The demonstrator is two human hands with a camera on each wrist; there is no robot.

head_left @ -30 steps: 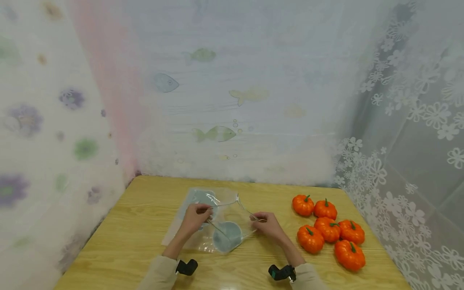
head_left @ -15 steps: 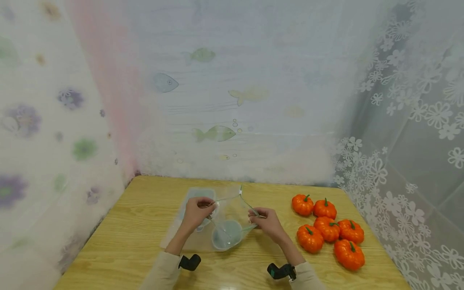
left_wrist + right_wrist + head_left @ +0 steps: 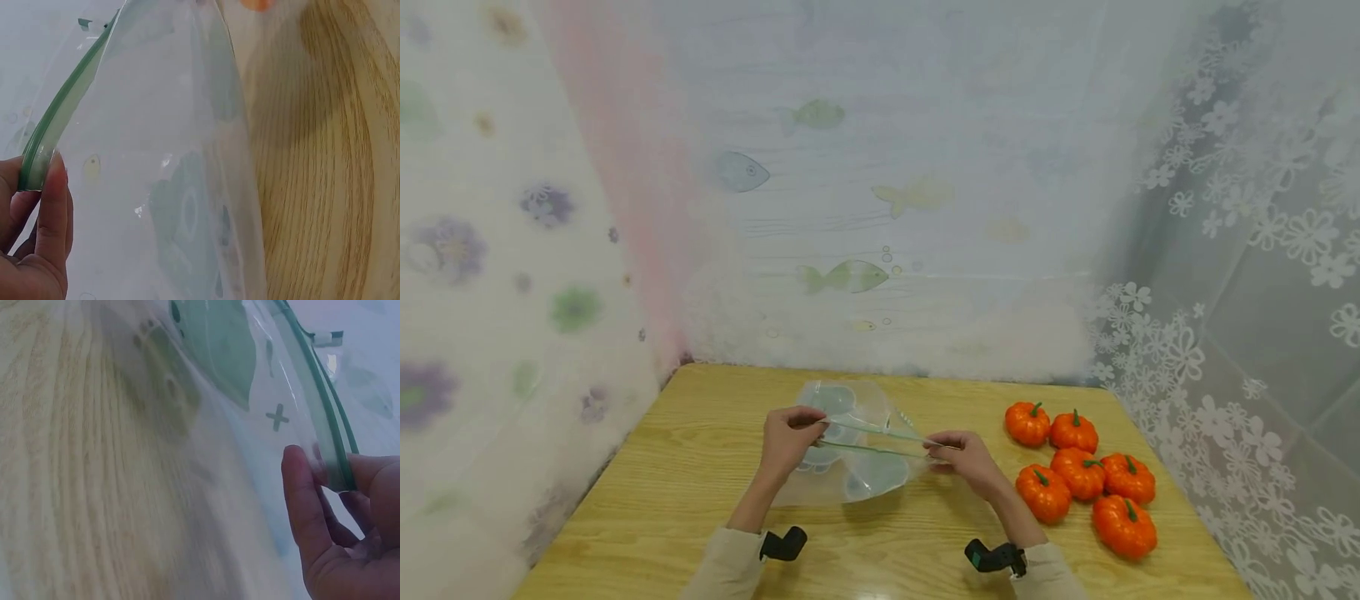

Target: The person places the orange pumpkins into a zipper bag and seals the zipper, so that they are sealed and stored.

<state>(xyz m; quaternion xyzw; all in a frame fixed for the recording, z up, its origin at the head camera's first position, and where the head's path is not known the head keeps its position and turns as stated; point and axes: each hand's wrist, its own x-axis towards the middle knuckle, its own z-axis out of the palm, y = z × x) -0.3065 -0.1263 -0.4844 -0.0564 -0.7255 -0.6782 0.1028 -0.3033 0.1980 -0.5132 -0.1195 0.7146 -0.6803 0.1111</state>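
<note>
The left hand [image 3: 790, 446] is pinching one end of a clear printed bag's [image 3: 880, 477] green-edged mouth [image 3: 62, 99], its fingers [image 3: 54, 215] closing on the edge; the right hand [image 3: 966, 458] is pinching the opposite end likewise. The bag is spanning between them over the bench [image 3: 647, 475] (possibly touching; I cannot tell). Six orange pumpkins [image 3: 1077, 473] are sitting to the right.
</note>
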